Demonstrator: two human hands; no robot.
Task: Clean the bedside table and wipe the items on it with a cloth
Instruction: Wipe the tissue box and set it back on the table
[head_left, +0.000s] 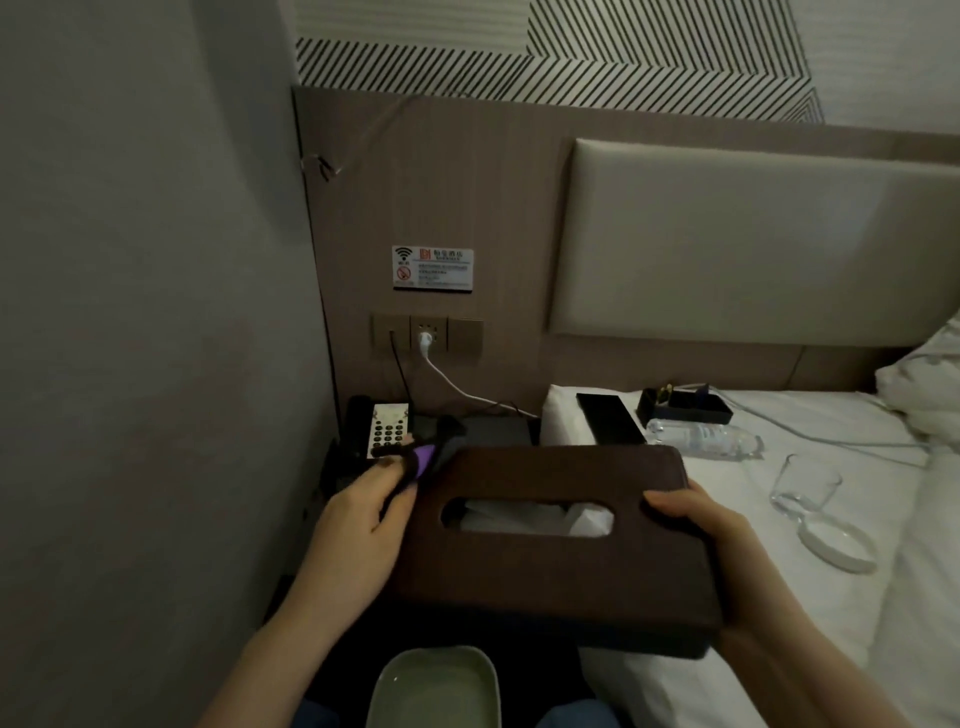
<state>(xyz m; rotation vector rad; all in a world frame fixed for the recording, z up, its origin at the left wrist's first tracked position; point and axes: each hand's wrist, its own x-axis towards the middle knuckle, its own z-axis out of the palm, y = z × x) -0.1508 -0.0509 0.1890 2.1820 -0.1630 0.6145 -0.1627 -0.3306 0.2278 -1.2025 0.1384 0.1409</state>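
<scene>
Green dish (434, 686) nearest; tissue box (550, 540) gripped by right hand (727, 551) above tabletop (498, 431), wiped with cloth (421, 457) pinched in left hand (358, 525); risk: one-handed grip slipping, dropping box.

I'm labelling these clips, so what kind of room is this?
Most likely a hotel bedroom: a wall notice with wifi and no-smoking symbols, a corded phone on the bedside table, and a white-sheeted bed with a padded headboard.
</scene>
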